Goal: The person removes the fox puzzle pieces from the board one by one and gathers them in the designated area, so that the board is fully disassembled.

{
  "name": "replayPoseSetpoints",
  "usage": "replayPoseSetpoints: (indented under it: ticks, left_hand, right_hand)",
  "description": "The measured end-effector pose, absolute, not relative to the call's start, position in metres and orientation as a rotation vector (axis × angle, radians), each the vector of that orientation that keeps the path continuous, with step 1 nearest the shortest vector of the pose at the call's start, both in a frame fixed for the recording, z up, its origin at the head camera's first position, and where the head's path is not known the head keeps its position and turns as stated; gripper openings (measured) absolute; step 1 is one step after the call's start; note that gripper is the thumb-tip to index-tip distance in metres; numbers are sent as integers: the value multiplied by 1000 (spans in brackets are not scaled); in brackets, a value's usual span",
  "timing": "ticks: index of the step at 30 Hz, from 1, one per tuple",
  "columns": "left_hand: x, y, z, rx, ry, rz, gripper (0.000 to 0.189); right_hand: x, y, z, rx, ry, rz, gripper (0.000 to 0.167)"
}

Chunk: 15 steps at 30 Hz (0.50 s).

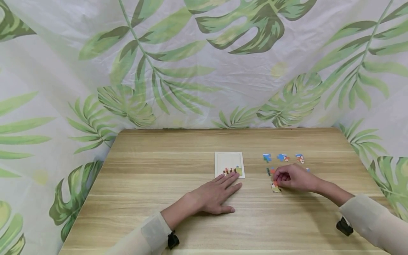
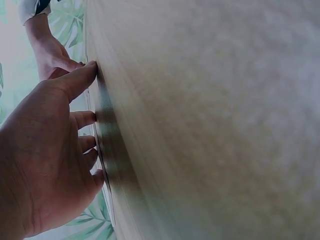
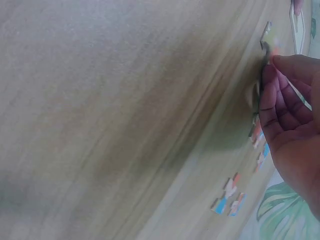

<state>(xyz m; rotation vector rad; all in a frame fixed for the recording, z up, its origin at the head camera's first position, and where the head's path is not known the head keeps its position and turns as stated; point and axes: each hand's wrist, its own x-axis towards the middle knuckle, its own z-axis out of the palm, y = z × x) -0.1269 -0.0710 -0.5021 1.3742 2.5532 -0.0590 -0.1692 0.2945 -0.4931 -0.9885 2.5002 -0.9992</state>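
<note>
A white-framed puzzle board (image 1: 228, 156) lies flat near the middle of the table, with a few picture pieces (image 1: 232, 170) set along its lower side. My left hand (image 1: 213, 195) is spread palm down, its fingertips on the board's near edge and its thumb out to the side. To the right, my right hand (image 1: 294, 178) pinches a yellow-and-red puzzle piece (image 1: 275, 188) between thumb and index finger, at the tabletop. In the right wrist view that piece (image 3: 270, 36) shows beyond the fingertips, partly covered by them.
Loose blue-and-white puzzle pieces (image 1: 266, 157) lie in a row behind the right hand, among them one with a red-and-white figure (image 1: 300, 158). Another piece (image 1: 268, 171) sits beside the fingers. A leaf-print cloth (image 1: 191, 71) hangs behind the wooden table (image 1: 159, 141).
</note>
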Motion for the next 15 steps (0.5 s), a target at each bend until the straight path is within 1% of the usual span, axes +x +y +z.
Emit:
replayPoseSetpoints:
  ticks: [5,15]
  left_hand:
    - [-127,-71,-500,1354,2550,-56,84]
    - [-125,-69,-497,1353,2568,-91,84]
  right_hand:
    - [-172,289,-487,-1059,2539,-969,14]
    - [-189,261,-475,-1140,2582,-912,11]
